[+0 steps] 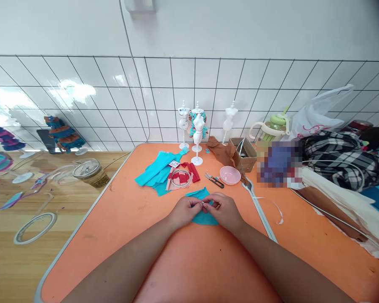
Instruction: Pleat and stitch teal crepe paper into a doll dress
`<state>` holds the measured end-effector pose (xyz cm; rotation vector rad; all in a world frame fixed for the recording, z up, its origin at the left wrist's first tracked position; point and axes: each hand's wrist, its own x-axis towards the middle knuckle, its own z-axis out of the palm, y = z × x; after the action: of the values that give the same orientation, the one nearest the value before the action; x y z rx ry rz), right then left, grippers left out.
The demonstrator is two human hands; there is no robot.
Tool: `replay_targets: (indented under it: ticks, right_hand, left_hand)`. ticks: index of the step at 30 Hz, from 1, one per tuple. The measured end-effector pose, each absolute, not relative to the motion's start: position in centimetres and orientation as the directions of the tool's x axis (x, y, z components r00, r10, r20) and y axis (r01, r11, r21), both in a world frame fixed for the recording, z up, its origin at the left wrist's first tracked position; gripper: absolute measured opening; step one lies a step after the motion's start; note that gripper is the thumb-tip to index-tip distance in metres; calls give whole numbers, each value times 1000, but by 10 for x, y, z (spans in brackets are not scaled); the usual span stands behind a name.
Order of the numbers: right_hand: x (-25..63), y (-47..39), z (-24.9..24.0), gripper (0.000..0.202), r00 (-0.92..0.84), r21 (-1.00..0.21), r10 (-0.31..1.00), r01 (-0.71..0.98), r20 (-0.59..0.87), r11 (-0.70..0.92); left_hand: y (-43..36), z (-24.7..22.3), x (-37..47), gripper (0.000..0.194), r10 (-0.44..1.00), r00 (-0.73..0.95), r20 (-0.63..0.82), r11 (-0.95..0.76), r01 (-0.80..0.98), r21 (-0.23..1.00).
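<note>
Near the middle of the orange table, my left hand [185, 211] and my right hand [225, 210] meet with their fingertips pinched together. Between the fingertips is a tiny pale thing, too small to name. Both hands are closed. Under and behind them lies a piece of thin turquoise material [205, 219], partly hidden by the fingers. Just beyond are black-handled thread snips [215, 181] and a pink bowl [230, 175]. To the left lie more turquoise strips [159, 168], red pieces [193, 171] and a round hoop [180, 178].
White mini dress forms [198, 136] stand at the back by the tiled wall. A cardboard box [248, 158], brown material [221, 152] and a green-lidded jug [275, 126] are at right, beside plaid cloth [331, 155]. Left, a lidded cup [91, 173] and tape roll [34, 228] sit on wood.
</note>
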<state>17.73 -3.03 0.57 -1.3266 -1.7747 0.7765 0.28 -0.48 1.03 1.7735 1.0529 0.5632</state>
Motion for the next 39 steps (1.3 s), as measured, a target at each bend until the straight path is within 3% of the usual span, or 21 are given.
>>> replay_targets:
  ticks: [7, 10, 16, 22, 25, 28, 30, 32, 33, 36, 39]
  right_hand:
    - [179, -33, 9, 9, -252, -722, 942, 606, 222, 333]
    - [177, -32, 10, 11, -243, -752, 944, 572, 224, 326]
    - [173, -26, 4, 21, -216, -978, 974, 180, 69, 109]
    - [187, -22, 28, 32, -147, -991, 989, -129, -26, -45]
    - [202, -8, 50, 32, -70, -997, 997, -73, 28, 23]
    - [226, 20, 75, 27, 84, -979, 981, 119, 177, 167]
    - [247, 43, 91, 24, 193, -869, 915, 431, 353, 245]
    - [268, 65, 103, 24, 204, -594, 841, 788, 501, 163]
    - [278, 75, 107, 28, 195, -458, 836, 886, 513, 74]
    - [298, 96, 109, 39, 199, -186, 909, 973, 365, -138]
    - [306, 105, 104, 39, 212, -107, 937, 976, 278, -189]
  left_hand:
    - [-6, 9, 4, 31, 824, 564, -49, -245, 433, 868]
    - [-6, 9, 4, 31, 835, 547, -62, -207, 418, 885]
    - [-5, 14, 2, 32, 852, 519, -76, -131, 351, 927]
    - [-7, 14, 2, 32, 843, 522, -128, -93, 376, 922]
    - [-7, 13, 0, 34, 843, 523, -124, -99, 377, 921]
    - [-7, 14, -1, 35, 837, 534, -119, -105, 371, 923]
    - [-7, 14, -2, 35, 837, 533, -122, -108, 379, 919]
    - [-7, 14, -2, 35, 844, 524, -113, -114, 382, 917]
    - [-7, 14, -3, 35, 851, 515, -105, -117, 380, 918]
    - [-7, 13, -3, 34, 868, 490, -78, -122, 363, 924]
    - [-7, 12, -3, 33, 871, 487, -71, -122, 354, 927]
